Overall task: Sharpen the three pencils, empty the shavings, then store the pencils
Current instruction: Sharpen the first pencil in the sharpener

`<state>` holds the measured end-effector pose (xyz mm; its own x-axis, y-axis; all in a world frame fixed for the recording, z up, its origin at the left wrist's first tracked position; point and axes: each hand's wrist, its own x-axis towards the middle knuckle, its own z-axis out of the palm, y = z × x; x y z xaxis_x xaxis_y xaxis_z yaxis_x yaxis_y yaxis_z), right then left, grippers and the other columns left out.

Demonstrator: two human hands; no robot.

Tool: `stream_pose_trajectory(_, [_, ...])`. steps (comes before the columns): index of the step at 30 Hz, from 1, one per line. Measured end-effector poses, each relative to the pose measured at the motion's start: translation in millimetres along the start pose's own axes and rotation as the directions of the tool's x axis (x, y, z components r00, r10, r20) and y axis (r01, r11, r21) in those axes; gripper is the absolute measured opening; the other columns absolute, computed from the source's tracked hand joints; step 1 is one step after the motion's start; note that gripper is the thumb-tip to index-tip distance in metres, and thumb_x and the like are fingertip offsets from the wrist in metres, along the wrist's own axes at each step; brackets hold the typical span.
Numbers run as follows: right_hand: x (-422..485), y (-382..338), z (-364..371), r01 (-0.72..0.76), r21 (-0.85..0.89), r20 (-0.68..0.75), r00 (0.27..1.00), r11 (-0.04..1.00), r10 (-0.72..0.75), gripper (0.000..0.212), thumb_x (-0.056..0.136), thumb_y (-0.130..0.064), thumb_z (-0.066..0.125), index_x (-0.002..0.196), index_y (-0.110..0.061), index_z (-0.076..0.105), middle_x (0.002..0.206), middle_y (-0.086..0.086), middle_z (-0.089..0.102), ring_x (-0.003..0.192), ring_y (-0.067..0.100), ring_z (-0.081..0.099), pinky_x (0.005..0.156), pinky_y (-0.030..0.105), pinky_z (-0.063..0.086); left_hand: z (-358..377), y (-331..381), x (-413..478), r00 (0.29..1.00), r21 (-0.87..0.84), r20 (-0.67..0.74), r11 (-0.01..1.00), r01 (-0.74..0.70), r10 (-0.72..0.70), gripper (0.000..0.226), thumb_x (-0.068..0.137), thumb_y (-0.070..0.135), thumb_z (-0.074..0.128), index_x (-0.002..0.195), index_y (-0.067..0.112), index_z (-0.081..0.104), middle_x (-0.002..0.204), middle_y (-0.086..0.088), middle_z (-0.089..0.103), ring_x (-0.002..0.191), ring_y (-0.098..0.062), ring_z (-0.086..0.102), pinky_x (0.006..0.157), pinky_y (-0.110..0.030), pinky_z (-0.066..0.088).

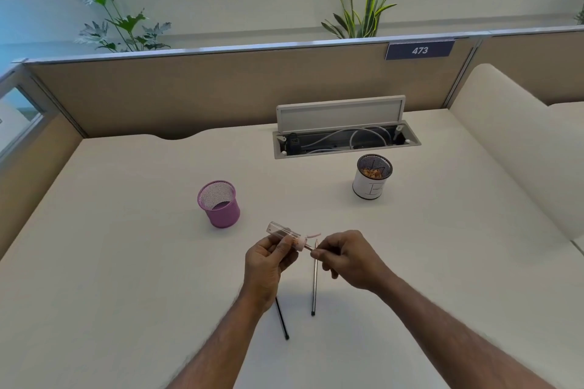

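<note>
Left grip (271,257) curled round clear sharpener (284,234), right grip (344,259) pinching a pencil (308,249) stuck into its end, grey pencil (314,281) and black pencil (282,320) lying on table (126,262) beneath

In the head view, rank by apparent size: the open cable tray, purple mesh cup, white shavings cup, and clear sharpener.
1. Cable tray.
2. Purple mesh cup and white cup: look alike, purple one nearer, so unranked.
3. Clear sharpener, partly hidden in the left hand.
</note>
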<state>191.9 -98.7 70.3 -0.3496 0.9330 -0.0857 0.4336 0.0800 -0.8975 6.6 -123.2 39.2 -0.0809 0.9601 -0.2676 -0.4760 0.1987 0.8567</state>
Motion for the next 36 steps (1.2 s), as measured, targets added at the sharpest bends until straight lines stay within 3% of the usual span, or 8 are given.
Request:
stream_pose_trajectory(10, [3, -3, -8, -0.177, 0.270, 0.209, 0.970, 0.947, 0.121, 0.029, 0.094, -0.013, 0.063, 0.065, -0.014, 0.070, 0.056, 0.008, 0.060, 0.042, 0.019, 0.046, 0.044, 0.024, 0.039, 1, 2, -1, 0.998, -0.081, 0.067, 0.997, 0.017, -0.012, 0.016, 0.082, 0.015, 0.066, 0.090, 0.008, 0.077, 0.096, -0.016, 0.074, 0.090, -0.022, 0.072, 0.076, -0.026, 0.057])
stream_pose_trajectory(14, [0, -2, -10, -0.257, 0.377, 0.283, 0.947, 0.890, 0.153, 0.032, 0.097, -0.015, 0.057, 0.080, 0.011, 0.065, 0.055, 0.008, 0.057, 0.040, 0.013, 0.044, 0.042, 0.021, 0.038, 1, 1, 0, 0.996, -0.116, 0.090, 0.992, 0.039, -0.029, 0.018, 0.084, 0.011, 0.064, 0.095, 0.008, 0.077, 0.101, -0.014, 0.074, 0.094, -0.023, 0.072, 0.078, -0.027, 0.057])
stream_pose_trajectory(17, [0, 0, -11, -0.280, 0.403, 0.316, 0.936, 0.871, 0.155, 0.035, 0.097, -0.018, 0.057, 0.085, 0.015, 0.063, 0.053, 0.007, 0.058, 0.041, 0.014, 0.048, 0.055, 0.043, 0.052, -1, 0, 1, 0.994, -0.113, 0.111, 0.993, 0.034, -0.021, 0.018, 0.083, 0.014, 0.065, 0.095, 0.010, 0.078, 0.101, -0.013, 0.075, 0.094, -0.022, 0.072, 0.080, -0.027, 0.057])
stream_pose_trajectory(20, [-1, 3, -14, -0.301, 0.374, 0.330, 0.927, 0.877, 0.178, 0.026, 0.097, -0.014, 0.058, 0.083, 0.005, 0.068, 0.056, 0.010, 0.061, 0.037, 0.014, 0.050, 0.089, 0.071, 0.039, -4, 2, 4, 0.998, -0.150, 0.067, 0.989, 0.020, -0.010, 0.017, 0.083, 0.012, 0.066, 0.094, 0.004, 0.076, 0.099, -0.016, 0.074, 0.094, -0.024, 0.071, 0.079, -0.027, 0.057])
stream_pose_trajectory(22, [-3, 6, -17, -0.310, 0.373, 0.324, 0.927, 0.874, 0.191, 0.023, 0.095, -0.014, 0.060, 0.083, 0.003, 0.069, 0.058, 0.011, 0.063, 0.038, 0.016, 0.052, 0.088, 0.068, 0.041, -6, 4, 7, 1.000, -0.186, 0.015, 0.982, 0.014, -0.012, 0.020, 0.083, 0.012, 0.066, 0.096, -0.003, 0.072, 0.097, -0.018, 0.074, 0.094, -0.025, 0.072, 0.078, -0.027, 0.057])
stream_pose_trajectory(27, [-8, 8, -19, -0.300, 0.396, 0.260, 0.943, 0.868, 0.208, 0.020, 0.094, -0.012, 0.061, 0.082, 0.002, 0.068, 0.060, 0.014, 0.063, 0.046, 0.024, 0.056, 0.057, 0.032, 0.049, -6, 5, 7, 0.993, -0.279, -0.086, 0.959, 0.049, -0.076, 0.018, 0.094, 0.016, 0.059, 0.100, -0.001, 0.065, 0.111, -0.017, 0.070, 0.095, -0.017, 0.068, 0.074, -0.022, 0.057])
stream_pose_trajectory(32, [-9, 8, -16, -0.272, 0.407, 0.220, 0.956, 0.872, 0.195, 0.015, 0.092, -0.005, 0.062, 0.082, 0.004, 0.066, 0.063, 0.017, 0.061, 0.049, 0.024, 0.056, 0.053, 0.030, 0.052, 5, 6, 0, 0.931, -0.619, -0.163, 0.768, 0.161, -0.326, 0.018, 0.097, 0.023, 0.057, 0.096, 0.007, 0.065, 0.096, -0.008, 0.072, 0.076, -0.013, 0.073, 0.058, -0.018, 0.058])
stream_pose_trajectory(36, [-9, 8, -15, -0.254, 0.415, 0.194, 0.963, 0.874, 0.188, 0.012, 0.090, -0.003, 0.064, 0.083, 0.006, 0.066, 0.064, 0.017, 0.060, 0.049, 0.021, 0.057, 0.053, 0.031, 0.053, 8, 12, -3, 0.883, -0.757, -0.082, 0.605, 0.246, -0.461, 0.022, 0.096, 0.025, 0.058, 0.097, 0.003, 0.063, 0.098, -0.010, 0.068, 0.064, -0.017, 0.074, 0.049, -0.019, 0.056])
